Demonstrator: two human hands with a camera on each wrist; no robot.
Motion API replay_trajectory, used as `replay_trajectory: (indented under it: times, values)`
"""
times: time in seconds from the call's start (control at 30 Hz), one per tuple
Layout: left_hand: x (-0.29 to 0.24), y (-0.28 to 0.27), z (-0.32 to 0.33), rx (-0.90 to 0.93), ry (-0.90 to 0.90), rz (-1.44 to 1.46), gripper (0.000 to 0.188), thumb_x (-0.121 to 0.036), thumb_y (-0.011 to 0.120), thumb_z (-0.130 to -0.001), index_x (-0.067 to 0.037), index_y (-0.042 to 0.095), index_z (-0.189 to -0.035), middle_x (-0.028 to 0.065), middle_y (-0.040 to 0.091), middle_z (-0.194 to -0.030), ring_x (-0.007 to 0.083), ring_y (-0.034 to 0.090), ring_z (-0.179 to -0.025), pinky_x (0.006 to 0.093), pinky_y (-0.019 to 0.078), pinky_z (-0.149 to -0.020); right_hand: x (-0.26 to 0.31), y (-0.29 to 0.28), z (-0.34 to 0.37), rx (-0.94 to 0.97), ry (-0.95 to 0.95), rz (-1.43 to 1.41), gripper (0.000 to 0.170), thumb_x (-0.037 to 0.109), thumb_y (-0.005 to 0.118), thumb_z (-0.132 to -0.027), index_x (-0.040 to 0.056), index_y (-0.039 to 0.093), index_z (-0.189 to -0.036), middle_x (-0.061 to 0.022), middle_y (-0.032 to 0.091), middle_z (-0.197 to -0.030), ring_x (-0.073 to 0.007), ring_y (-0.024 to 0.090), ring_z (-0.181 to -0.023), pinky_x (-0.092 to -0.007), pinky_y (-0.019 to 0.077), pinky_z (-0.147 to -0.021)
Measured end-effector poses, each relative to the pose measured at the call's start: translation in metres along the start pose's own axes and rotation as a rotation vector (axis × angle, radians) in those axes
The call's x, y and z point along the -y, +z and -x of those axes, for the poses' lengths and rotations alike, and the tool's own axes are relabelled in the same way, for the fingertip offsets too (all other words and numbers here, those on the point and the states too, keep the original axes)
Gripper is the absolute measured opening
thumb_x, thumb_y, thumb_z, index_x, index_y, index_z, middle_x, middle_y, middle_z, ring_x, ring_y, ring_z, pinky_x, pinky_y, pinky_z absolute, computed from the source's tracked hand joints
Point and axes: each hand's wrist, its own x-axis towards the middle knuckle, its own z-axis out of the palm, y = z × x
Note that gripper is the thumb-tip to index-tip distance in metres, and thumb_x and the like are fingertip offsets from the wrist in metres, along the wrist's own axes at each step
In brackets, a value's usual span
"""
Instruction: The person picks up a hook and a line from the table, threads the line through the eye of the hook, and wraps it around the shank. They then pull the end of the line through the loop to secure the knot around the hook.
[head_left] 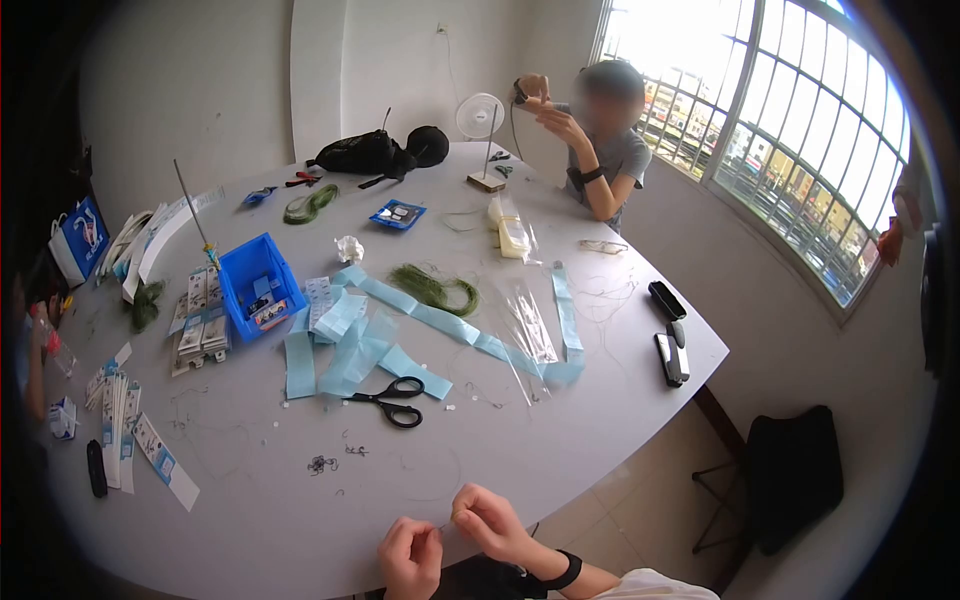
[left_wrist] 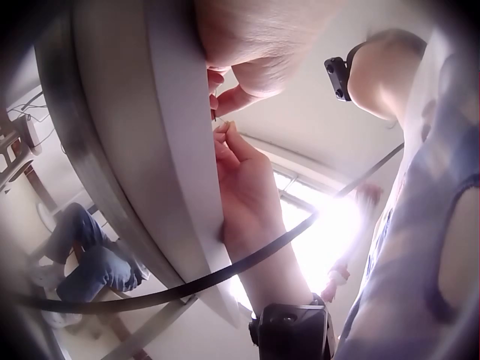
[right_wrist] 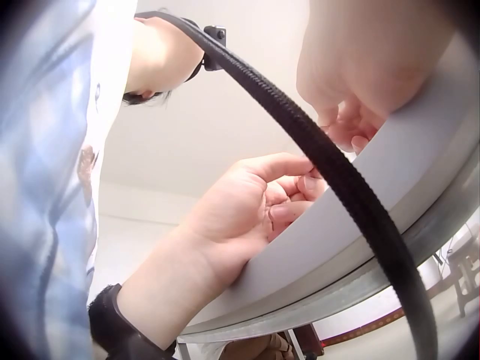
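At the bottom centre of the head view, the left hand (head_left: 410,556) and right hand (head_left: 490,521) work close together at the counter (head_left: 570,460), each grip pinching a tiny thin piece (head_left: 443,528) between them, too small to identify. Small dark bits (head_left: 322,465) and scissors (head_left: 398,403) lie farther up-left.

A bright barred window (head_left: 785,115) breaks the pale wall (head_left: 690,235) above a tiled floor (head_left: 640,510) and 1 black chair (head_left: 797,480).

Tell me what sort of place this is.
Probably a small handwork room or workshop, judging by the large table strewn with materials, the black scissors and the bundle of green strands.
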Motion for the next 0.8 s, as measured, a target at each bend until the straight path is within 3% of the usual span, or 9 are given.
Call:
replay_trajectory:
  times: [0.1,0.73,0.8]
  values:
    - [-0.0002,-0.001,-0.0011,0.009,0.007,0.008,0.008,-0.009,0.054,-0.084,-0.001,0.054,-0.082,0.0061,0.049,-0.065,0.0137,0.046,-0.059,0.027,0.0385,-0.053,0.0033,0.001,-0.0015,-0.005,0.001,0.058,0.014,0.012,0.045,-0.092,0.0015,0.045,-0.082,-0.0015,0.043,-0.074,-0.0067,0.041,-0.061,-0.02,0.0352,-0.054]
    - [-0.0041,-0.0003,-0.0028,0.006,0.027,0.017,0.008,-0.008,0.054,-0.084,-0.001,0.053,-0.081,0.0054,0.046,-0.063,0.0134,0.043,-0.056,0.0266,0.0366,-0.051,0.0029,-0.0011,-0.0011,-0.001,0.036,0.026,0.014,0.012,0.046,-0.092,0.0014,0.046,-0.082,-0.0012,0.044,-0.073,-0.0065,0.042,-0.062,-0.0197,0.0358,-0.055]
    - [-0.0046,-0.0005,-0.0031,0.009,0.024,0.018,0.008,-0.008,0.054,-0.084,-0.001,0.054,-0.081,0.0057,0.046,-0.063,0.0137,0.043,-0.056,0.0268,0.0366,-0.051,0.0011,-0.0007,-0.0014,-0.008,0.001,0.005,0.01,0.009,0.047,-0.091,0.0015,0.047,-0.085,0.0001,0.045,-0.076,-0.0045,0.038,-0.062,-0.0185,0.0335,-0.054]
